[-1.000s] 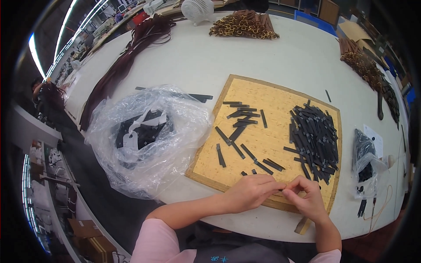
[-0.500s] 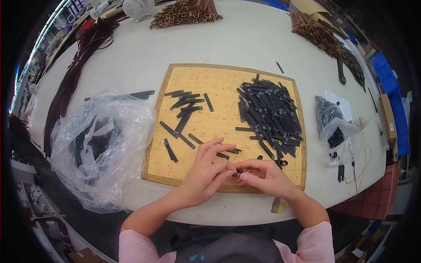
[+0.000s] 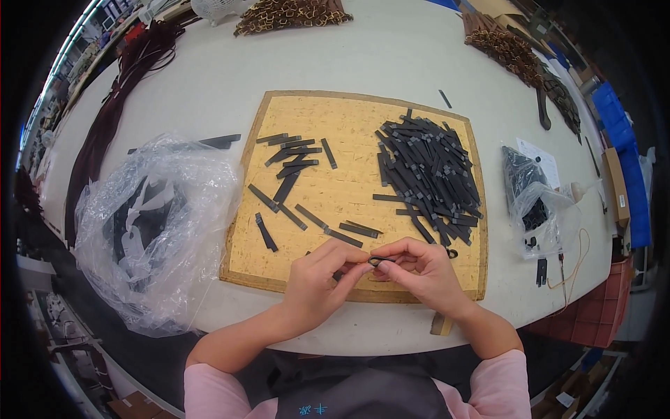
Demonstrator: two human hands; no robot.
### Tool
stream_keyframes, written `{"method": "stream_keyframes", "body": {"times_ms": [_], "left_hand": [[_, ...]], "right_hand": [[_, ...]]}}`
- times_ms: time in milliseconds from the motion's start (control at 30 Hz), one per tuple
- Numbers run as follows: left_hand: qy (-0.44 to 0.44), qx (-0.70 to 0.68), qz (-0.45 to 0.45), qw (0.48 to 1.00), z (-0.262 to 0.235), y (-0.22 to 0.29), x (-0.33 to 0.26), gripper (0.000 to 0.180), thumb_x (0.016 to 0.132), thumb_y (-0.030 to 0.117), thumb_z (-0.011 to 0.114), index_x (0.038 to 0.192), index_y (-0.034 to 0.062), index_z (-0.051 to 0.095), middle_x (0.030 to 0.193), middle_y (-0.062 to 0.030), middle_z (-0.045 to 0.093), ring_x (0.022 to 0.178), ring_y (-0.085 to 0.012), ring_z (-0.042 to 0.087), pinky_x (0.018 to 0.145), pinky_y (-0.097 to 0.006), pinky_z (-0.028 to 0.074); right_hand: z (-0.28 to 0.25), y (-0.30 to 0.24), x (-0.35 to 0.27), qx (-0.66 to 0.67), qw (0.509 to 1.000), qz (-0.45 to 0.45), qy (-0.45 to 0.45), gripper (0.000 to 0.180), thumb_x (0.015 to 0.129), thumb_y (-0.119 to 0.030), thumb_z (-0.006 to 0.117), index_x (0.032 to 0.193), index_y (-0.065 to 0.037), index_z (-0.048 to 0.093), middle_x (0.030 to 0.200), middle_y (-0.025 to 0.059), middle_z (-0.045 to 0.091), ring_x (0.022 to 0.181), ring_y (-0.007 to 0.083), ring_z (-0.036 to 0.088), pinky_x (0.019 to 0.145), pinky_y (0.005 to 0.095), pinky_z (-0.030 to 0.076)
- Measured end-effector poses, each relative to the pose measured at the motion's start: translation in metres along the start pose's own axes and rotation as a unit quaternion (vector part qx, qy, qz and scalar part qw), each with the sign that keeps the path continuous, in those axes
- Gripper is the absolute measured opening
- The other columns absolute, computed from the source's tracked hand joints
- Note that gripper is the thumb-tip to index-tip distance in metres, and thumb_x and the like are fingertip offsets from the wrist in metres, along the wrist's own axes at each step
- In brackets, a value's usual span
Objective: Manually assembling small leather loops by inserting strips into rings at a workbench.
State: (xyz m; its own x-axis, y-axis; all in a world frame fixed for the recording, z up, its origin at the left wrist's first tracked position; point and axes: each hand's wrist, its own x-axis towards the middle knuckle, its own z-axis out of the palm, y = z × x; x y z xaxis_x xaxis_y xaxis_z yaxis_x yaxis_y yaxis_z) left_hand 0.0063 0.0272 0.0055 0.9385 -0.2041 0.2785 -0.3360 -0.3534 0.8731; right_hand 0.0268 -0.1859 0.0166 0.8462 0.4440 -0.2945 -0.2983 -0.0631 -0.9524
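Note:
A short black strip (image 3: 380, 260), bent into a small loop, sits between my two hands over the front of the yellow board (image 3: 335, 188). My left hand (image 3: 326, 276) pinches its left end between thumb and fingers. On the other side, my right hand (image 3: 427, 274) grips it, thumb below and forefinger on top. Flat black strips (image 3: 287, 187) lie scattered beyond my left hand. A dense heap of similar strips (image 3: 433, 174) covers the board's right side. Just beyond my right hand rests a small black ring (image 3: 451, 253). My fingers partly hide the held strip.
A clear plastic bag (image 3: 188, 230) with dark contents stands left of the board, a smaller bag (image 3: 530, 195) to its right. Dark red straps (image 3: 115, 119) hang along the left. Brown straps with gold buckles (image 3: 293, 17) lie at the back. A red crate (image 3: 583, 314) stands right.
The black strip between my hands now shows as an open loop. My left fingers, spread before, have drawn in and closed on it. The view has shifted slightly.

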Motion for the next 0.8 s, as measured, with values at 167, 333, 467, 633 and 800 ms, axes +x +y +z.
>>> {"method": "stream_keyframes", "body": {"times_ms": [167, 333, 467, 633, 800], "left_hand": [[0.019, -0.016, -0.004, 1.000, 0.003, -0.002, -0.001, 0.012, 0.088, 0.002, 0.076, 0.097, -0.0006, 0.070, 0.090, -0.0088, 0.069, 0.072, -0.0174, 0.072, 0.061, -0.027, 0.057], [-0.007, -0.031, -0.030, 0.999, 0.002, 0.001, -0.003, 0.015, 0.086, -0.005, 0.074, 0.100, -0.0032, 0.071, 0.093, -0.0112, 0.070, 0.081, -0.0164, 0.072, 0.071, -0.026, 0.059], [0.017, -0.012, 0.000, 1.000, 0.006, -0.003, -0.003, 0.013, 0.084, -0.001, 0.075, 0.096, -0.0017, 0.068, 0.088, -0.0091, 0.068, 0.074, -0.0175, 0.073, 0.064, -0.027, 0.059], [0.000, -0.017, 0.000, 1.000, 0.005, -0.004, 0.001, 0.014, 0.083, -0.001, 0.075, 0.095, -0.0023, 0.068, 0.088, -0.0085, 0.067, 0.075, -0.0166, 0.073, 0.064, -0.027, 0.059], [-0.050, -0.159, -0.138, 0.976, -0.003, -0.006, 0.002, 0.014, 0.089, 0.004, 0.073, 0.099, -0.0030, 0.066, 0.090, -0.0055, 0.069, 0.081, -0.0121, 0.071, 0.070, -0.024, 0.057]], "right_hand": [[0.004, -0.001, 0.000, -0.050, 0.998, -0.028, 0.019, 0.018, 0.097, 0.001, 0.065, 0.114, 0.006, 0.064, 0.110, 0.0125, 0.071, 0.098, 0.0156, 0.072, 0.088, 0.0262, 0.058], [0.005, 0.006, 0.000, -0.034, 0.997, -0.057, 0.040, 0.015, 0.095, -0.004, 0.069, 0.109, 0.003, 0.066, 0.100, 0.0075, 0.073, 0.091, 0.0108, 0.072, 0.079, 0.0232, 0.056], [0.005, 0.004, 0.002, -0.100, 0.992, -0.071, 0.021, 0.015, 0.096, -0.004, 0.068, 0.108, 0.002, 0.063, 0.100, 0.0059, 0.069, 0.092, 0.0093, 0.066, 0.084, 0.0250, 0.053], [0.002, 0.008, 0.003, -0.065, 0.997, -0.042, 0.014, 0.012, 0.096, -0.004, 0.068, 0.105, 0.001, 0.063, 0.101, 0.0057, 0.068, 0.090, 0.0078, 0.064, 0.082, 0.0235, 0.052], [-0.005, -0.001, 0.006, 0.071, 0.997, -0.012, -0.016, 0.015, 0.099, -0.007, 0.065, 0.111, 0.001, 0.064, 0.104, 0.0073, 0.068, 0.092, 0.0114, 0.068, 0.076, 0.0252, 0.057]]}}
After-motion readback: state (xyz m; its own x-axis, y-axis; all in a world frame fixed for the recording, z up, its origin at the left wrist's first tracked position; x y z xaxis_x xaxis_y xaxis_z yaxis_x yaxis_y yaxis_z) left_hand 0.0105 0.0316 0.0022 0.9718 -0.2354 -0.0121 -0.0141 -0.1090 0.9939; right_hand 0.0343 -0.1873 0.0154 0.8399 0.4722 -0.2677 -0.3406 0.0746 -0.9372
